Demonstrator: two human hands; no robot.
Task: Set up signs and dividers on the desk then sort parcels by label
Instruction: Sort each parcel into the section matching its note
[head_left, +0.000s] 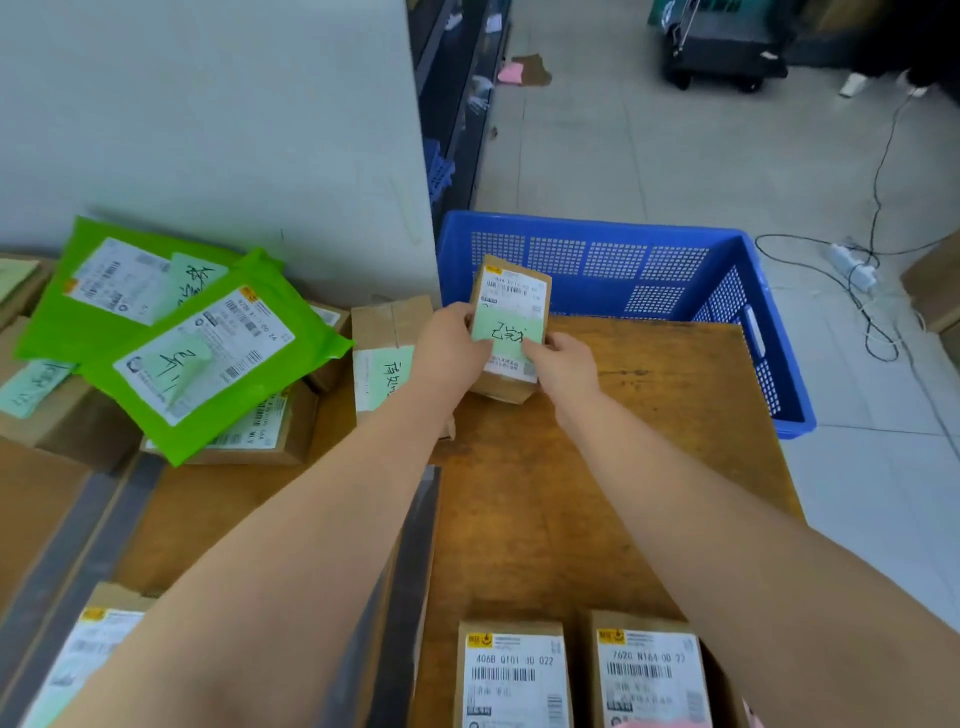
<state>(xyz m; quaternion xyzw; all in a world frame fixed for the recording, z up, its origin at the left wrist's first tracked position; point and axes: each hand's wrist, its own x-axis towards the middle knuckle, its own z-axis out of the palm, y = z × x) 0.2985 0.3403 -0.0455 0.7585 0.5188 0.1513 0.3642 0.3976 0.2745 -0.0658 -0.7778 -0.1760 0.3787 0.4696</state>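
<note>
So the desk (649, 415) is already split up by dark divider strips (410, 561), which tells me we're into the sorting part now, not the setup. Everything below is placed relative to the blue crate (597, 265) at the far edge of the desk. Well off to its left there's a pile of green mailer bags (208, 364) and brown boxes carrying green handwritten notes. Right in front of the crate, both hands hold up one small cardboard parcel (511, 332), tilted so its label faces the camera. Left hand (452, 348) wraps the parcel's left edge, right hand (563, 364) pinches the lower right corner, thumbs on the green note (506, 332). Next move, I'd guess: read that note and set the parcel in the matching section.
</note>
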